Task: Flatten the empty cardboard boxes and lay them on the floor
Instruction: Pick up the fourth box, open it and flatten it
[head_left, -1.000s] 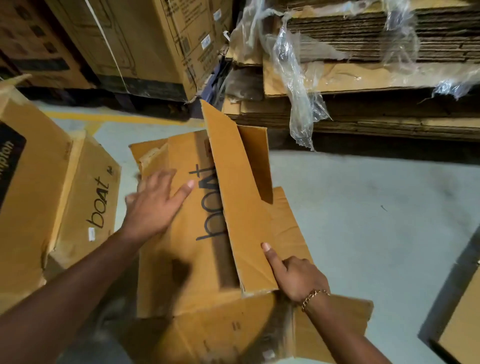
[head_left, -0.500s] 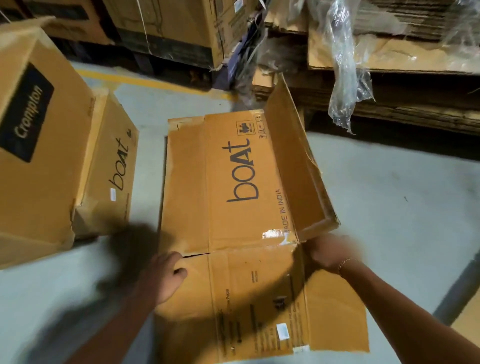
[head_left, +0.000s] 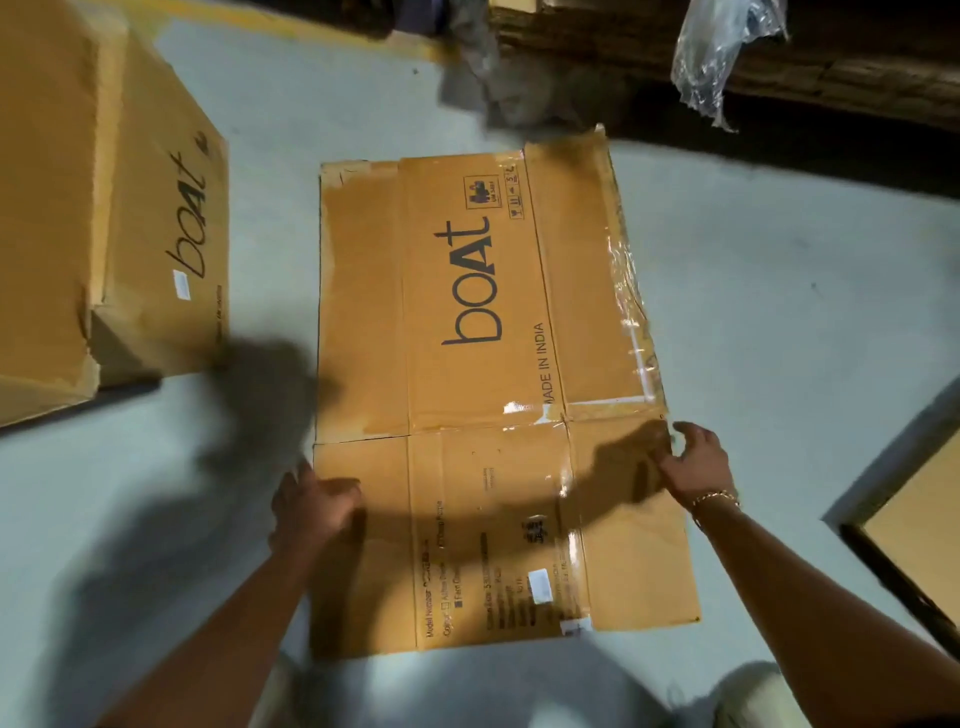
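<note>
1. Pressing the flattened box (head_left: 483, 395) onto the floor (head_left: 779, 322), mid-floor; laying-down step judged nearly finished.
2. Left hand (head_left: 317, 506) curled over the near left edge, right hand (head_left: 693, 462) pinching the right edge at the crease; both grips closed on cardboard.
3. Next, judged: let go, fetch the standing box (head_left: 150, 249) by the left edge.
4. Far flap close to the cardboard stack (head_left: 779, 62) and plastic wrap (head_left: 717, 57); little room beyond.

flattened brown "boat" cardboard box (head_left: 467, 374) flat on grey floor (head_left: 779, 312)
</note>
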